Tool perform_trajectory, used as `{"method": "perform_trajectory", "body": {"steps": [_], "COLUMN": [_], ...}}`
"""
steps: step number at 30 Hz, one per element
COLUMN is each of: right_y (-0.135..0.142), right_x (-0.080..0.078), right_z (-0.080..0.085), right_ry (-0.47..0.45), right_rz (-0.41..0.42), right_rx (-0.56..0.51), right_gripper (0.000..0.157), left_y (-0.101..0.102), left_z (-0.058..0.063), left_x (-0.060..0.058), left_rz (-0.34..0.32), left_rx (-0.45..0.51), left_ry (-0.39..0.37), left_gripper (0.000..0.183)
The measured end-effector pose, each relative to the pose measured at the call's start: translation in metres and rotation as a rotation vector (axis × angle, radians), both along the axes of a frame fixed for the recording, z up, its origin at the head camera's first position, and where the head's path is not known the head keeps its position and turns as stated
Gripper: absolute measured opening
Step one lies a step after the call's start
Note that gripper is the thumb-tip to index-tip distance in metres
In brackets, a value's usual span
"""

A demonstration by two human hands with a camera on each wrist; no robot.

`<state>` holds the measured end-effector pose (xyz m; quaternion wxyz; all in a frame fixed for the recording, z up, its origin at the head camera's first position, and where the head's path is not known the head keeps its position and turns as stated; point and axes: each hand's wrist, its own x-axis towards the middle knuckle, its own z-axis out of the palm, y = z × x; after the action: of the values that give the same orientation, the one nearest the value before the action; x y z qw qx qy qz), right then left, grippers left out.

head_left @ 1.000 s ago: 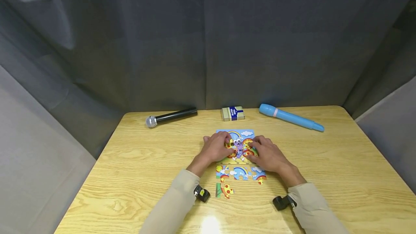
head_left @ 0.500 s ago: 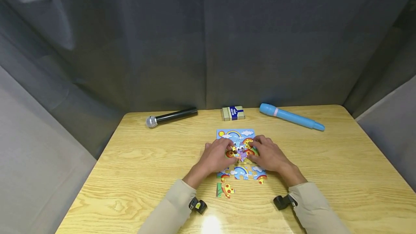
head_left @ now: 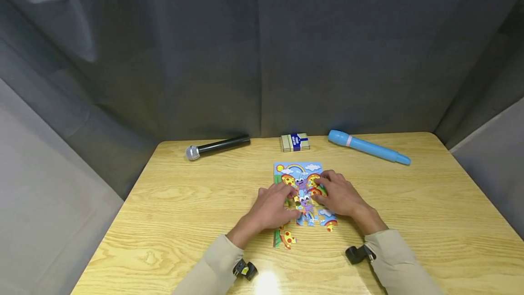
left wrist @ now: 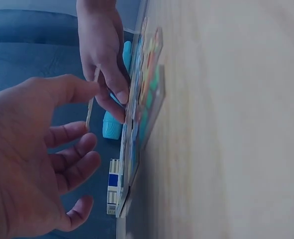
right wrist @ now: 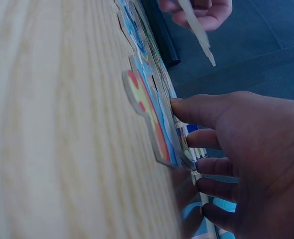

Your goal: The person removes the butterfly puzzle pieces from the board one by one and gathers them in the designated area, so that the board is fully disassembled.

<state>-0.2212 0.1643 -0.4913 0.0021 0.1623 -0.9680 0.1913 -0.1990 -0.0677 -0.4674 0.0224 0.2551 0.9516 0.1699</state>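
My left hand (head_left: 271, 207) pinches a jigsaw puzzle piece (head_left: 305, 203) with a purple butterfly face, between thumb and fingertip. In the left wrist view that piece (left wrist: 91, 102) is seen edge-on, raised off the board. The puzzle board (head_left: 298, 167), showing a butterfly, sun and rainbow, lies flat on the table. My right hand (head_left: 341, 195) rests at the board's right edge, its thumb and fingertips touching it. In front of the board lie a rainbow piece (head_left: 301, 220), a cloud piece (head_left: 327, 216) and a yellow-spotted wing piece (head_left: 288, 239). Another piece is mostly hidden under my left hand.
Along the back of the wooden table (head_left: 184, 213) lie a black microphone (head_left: 221, 146), a striped box (head_left: 295, 142) with a blue band, and a blue microphone-shaped thing (head_left: 368, 147). A dark curtain (head_left: 204, 58) hangs behind the table.
My left hand has drawn the butterfly-face piece from the middle of the board down toward the front row of pieces, uncovering the board's upper left. The right hand has stayed put.
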Motion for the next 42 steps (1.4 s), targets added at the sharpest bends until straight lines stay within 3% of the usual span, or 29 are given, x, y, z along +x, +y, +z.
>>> {"method": "perform_trajectory", "body": {"steps": [28, 42], "right_y": [0.001, 0.001], "right_x": [-0.001, 0.0], "right_z": [0.0, 0.0], "right_ry": [-0.019, -0.015], "right_rz": [-0.01, -0.003], "right_rx": [-0.008, -0.017], "right_gripper": [0.052, 0.05], "left_y": [0.0, 0.003], "left_z": [0.002, 0.0], "left_x": [0.037, 0.047], "left_rz": [-0.174, -0.166], "left_rx": [-0.151, -0.202], "left_ry": [-0.021, -0.004], "left_gripper": [0.036, 0.034]}}
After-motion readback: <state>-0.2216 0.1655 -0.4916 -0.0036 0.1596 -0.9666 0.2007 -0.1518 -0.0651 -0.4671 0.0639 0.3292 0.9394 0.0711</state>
